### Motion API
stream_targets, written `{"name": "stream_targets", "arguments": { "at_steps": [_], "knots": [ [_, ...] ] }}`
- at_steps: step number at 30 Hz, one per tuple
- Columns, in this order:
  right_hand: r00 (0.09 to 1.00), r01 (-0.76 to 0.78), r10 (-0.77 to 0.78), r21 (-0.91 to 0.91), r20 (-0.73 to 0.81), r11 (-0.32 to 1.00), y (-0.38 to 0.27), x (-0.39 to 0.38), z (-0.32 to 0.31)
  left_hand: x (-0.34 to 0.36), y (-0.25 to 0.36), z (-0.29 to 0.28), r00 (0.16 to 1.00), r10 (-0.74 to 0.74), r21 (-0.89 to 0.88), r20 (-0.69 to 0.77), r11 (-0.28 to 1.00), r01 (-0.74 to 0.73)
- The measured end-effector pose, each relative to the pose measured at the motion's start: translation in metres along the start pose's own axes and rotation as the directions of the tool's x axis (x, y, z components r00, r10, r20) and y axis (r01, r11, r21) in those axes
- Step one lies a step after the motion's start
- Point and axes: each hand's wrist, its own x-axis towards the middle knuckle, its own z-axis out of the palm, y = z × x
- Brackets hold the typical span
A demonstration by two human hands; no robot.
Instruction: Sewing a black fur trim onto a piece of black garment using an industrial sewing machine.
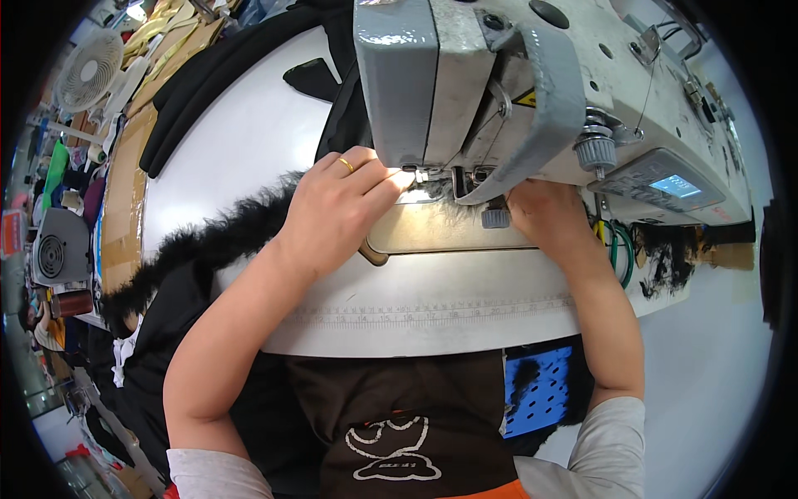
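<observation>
At the sewing machine (396, 83), my left hand (332, 208), with a ring on one finger, is closed beside the presser foot (424, 176). Its fingertips pinch a black fluffy trim (241, 223), which trails leftward across the table and down over its edge. Dark fluff shows under the foot too. Behind this hand, black fabric (337, 125) reaches up to the machine. My right hand (544, 214) lies to the right of the needle area, partly under the machine head; its fingers are hidden behind the machine parts.
A white table (432, 312) with a printed ruler lies before me. Dark garments (241, 71) curve along its far left. A lit control panel (673, 187) is on the machine's right, above green cord (623, 254) and black fluff scraps (665, 258). A fan (89, 71) stands far left.
</observation>
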Motion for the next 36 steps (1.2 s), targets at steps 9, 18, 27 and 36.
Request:
{"name": "stream_targets", "arguments": {
  "at_steps": [9, 18, 27, 36],
  "knots": [
    [0.993, 0.106, -0.108, 0.051, 0.043, 0.993, 0.002, -0.003, -0.005, -0.001, 0.001, -0.002, 0.999, 0.040, -0.077, -0.032, 0.996, -0.042],
    [0.992, 0.125, -0.127, 0.068, 0.024, 0.990, -0.010, 0.004, -0.003, -0.002, 0.002, -0.007, 0.999, 0.039, -0.057, -0.004, 0.998, -0.039],
    [0.999, 0.035, -0.031, 0.146, -0.029, 0.989, -0.006, 0.003, 0.010, -0.004, 0.001, -0.001, 1.000, -0.003, -0.089, -0.005, 0.996, 0.002],
    [0.999, 0.045, -0.043, 0.131, -0.019, 0.990, -0.005, 0.001, 0.006, 0.000, 0.001, -0.002, 0.996, -0.020, -0.026, 0.091, 0.999, 0.022]
  ]
}}
